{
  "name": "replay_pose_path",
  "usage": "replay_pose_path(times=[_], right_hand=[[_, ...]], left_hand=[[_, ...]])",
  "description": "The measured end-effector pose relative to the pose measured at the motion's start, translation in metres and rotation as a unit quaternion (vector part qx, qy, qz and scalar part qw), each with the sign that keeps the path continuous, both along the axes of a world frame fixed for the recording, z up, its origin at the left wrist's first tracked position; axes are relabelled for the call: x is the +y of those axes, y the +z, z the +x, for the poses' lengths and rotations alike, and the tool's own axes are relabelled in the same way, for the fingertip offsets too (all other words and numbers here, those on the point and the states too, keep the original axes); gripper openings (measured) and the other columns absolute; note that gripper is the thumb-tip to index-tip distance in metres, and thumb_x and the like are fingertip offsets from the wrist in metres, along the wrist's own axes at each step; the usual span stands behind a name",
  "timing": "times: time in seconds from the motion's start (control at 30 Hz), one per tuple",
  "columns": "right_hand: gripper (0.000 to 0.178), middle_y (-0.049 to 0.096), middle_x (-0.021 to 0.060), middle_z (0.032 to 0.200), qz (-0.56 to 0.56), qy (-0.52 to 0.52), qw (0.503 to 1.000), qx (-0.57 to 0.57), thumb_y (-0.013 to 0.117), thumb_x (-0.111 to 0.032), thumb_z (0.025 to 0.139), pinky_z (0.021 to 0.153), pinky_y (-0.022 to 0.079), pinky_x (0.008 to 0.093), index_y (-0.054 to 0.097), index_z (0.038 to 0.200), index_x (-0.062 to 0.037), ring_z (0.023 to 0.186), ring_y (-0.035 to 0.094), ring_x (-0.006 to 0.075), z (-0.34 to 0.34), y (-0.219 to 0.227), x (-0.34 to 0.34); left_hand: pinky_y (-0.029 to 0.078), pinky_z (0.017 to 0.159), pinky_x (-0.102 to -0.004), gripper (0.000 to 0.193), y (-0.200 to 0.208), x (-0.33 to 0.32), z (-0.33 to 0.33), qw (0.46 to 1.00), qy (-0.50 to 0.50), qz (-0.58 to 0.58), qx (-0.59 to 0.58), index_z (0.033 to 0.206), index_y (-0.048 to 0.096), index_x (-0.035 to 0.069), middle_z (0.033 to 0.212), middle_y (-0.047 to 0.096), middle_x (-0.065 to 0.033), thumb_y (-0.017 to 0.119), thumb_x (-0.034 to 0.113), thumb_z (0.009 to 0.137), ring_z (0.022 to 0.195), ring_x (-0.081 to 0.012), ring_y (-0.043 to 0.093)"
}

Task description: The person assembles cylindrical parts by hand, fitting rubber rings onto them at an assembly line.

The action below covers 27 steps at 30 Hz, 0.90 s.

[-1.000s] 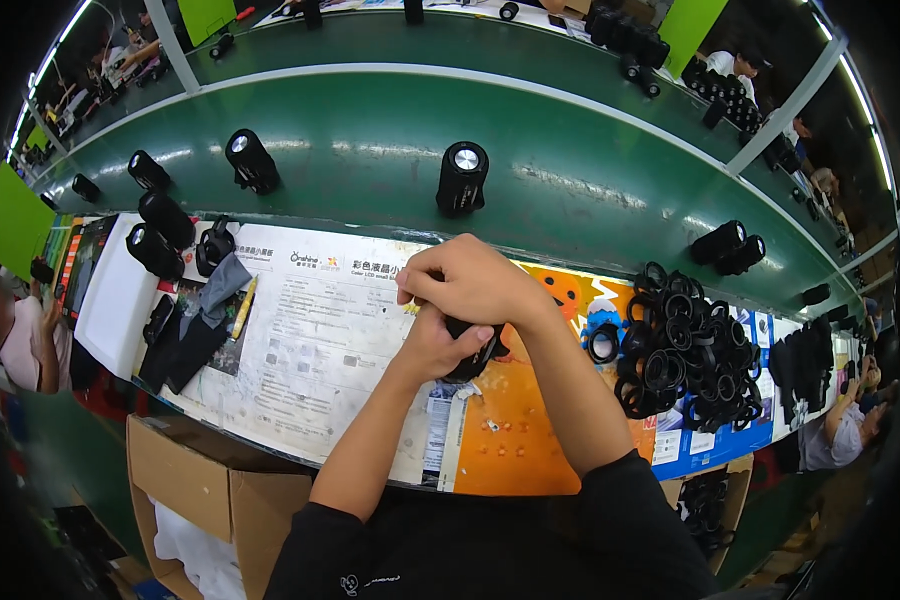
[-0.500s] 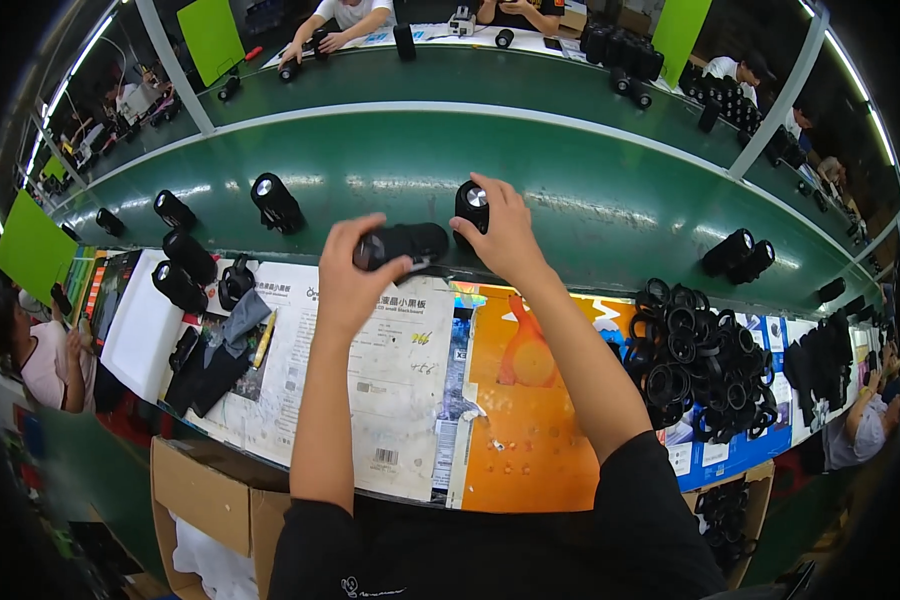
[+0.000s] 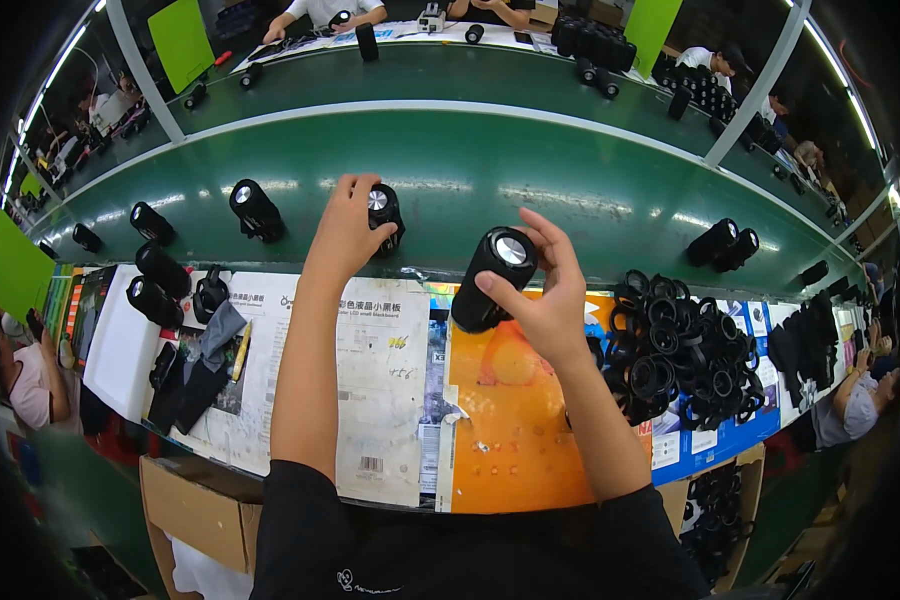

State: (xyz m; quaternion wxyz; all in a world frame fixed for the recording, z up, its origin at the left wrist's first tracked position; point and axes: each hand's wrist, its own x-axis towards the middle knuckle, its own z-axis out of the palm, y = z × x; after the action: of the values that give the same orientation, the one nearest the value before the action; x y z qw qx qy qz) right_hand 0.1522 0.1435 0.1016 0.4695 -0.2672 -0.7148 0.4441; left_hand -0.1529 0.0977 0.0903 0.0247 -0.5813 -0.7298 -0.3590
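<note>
A black cylindrical speaker [image 3: 494,285] with a silver round end is in my right hand [image 3: 555,305], tilted above the near edge of the green belt and the orange sheet. My thumb lies across its front, with my fingers behind it. My left hand [image 3: 348,232] grips another black speaker [image 3: 387,222], which stands on the belt with its silver end up. On the belt to the left of my left hand stands a similar speaker [image 3: 257,211]. Right of my right hand, a heap of black rings [image 3: 675,350] lies on the bench.
More speakers stand on the green belt [image 3: 570,215] to the left and right. Grey cloth [image 3: 220,338] and a yellow pen [image 3: 241,354] lie at the bench's left. An open carton [image 3: 195,510] sits below. People work across the belt and at both sides.
My left hand has moved its speaker from lying tilted to standing on the belt. My right hand has lifted the other speaker off the belt and brought it nearer. The view has shifted slightly.
</note>
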Motion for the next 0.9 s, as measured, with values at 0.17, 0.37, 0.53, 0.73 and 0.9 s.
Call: replay_pose_path(times=[0.17,0.37,0.53,0.73,0.9], right_hand=[[0.087,0.074,0.0134,0.138,-0.04,0.008,0.998,0.053,0.1,-0.02,0.086,0.111,0.052,0.0362,0.054,0.157,0.0008,0.125,0.071,0.0214,0.012,-0.014,-0.037],[0.077,0.07,0.0173,0.148,-0.095,0.065,0.989,0.091,0.09,-0.02,0.099,0.122,0.048,0.0397,0.05,0.161,0.0006,0.138,0.066,0.0256,0.003,-0.017,-0.061],[0.09,0.064,0.0208,0.155,-0.014,0.038,0.993,-0.115,0.089,-0.034,0.1,0.124,0.047,0.0457,0.043,0.168,0.0012,0.142,0.063,0.0315,0.016,-0.047,-0.082],[0.087,0.069,0.022,0.148,-0.223,0.149,0.963,0.016,0.09,-0.014,0.1,0.12,0.051,0.0392,0.041,0.167,0.0116,0.138,0.068,0.026,0.013,-0.097,-0.094],[0.087,0.068,0.0209,0.15,-0.268,0.205,0.941,0.037,0.09,-0.013,0.1,0.119,0.052,0.0385,0.042,0.167,0.0126,0.137,0.068,0.0248,0.013,-0.095,-0.095]], left_hand=[[0.055,0.106,-0.0485,0.054,-0.016,-0.031,0.056,0.971,-0.029,0.218,0.095,0.139,0.065,0.003,0.138,0.065,-0.0207,0.089,0.022,0.095,0.123,-0.0394,0.067],[0.054,0.116,-0.0393,0.109,-0.061,-0.083,0.143,0.772,-0.309,0.033,-0.554,0.164,0.046,0.002,0.148,0.065,-0.0106,0.086,0.071,0.09,0.138,-0.0222,0.064],[0.065,0.098,-0.0442,0.095,-0.085,-0.087,0.155,0.663,-0.219,0.179,-0.693,0.157,0.05,0.004,0.126,0.073,-0.0158,0.061,0.082,0.103,0.116,-0.0303,0.076],[0.066,0.104,-0.0432,0.085,-0.076,-0.089,0.145,0.648,-0.233,0.21,-0.694,0.154,0.051,0.001,0.138,0.069,-0.0186,0.081,0.06,0.1,0.123,-0.0291,0.074],[0.066,0.105,-0.0467,0.088,-0.076,-0.093,0.124,0.598,-0.293,0.172,-0.726,0.157,0.051,0.001,0.13,0.074,-0.0181,0.097,0.032,0.089,0.119,-0.0337,0.077]])
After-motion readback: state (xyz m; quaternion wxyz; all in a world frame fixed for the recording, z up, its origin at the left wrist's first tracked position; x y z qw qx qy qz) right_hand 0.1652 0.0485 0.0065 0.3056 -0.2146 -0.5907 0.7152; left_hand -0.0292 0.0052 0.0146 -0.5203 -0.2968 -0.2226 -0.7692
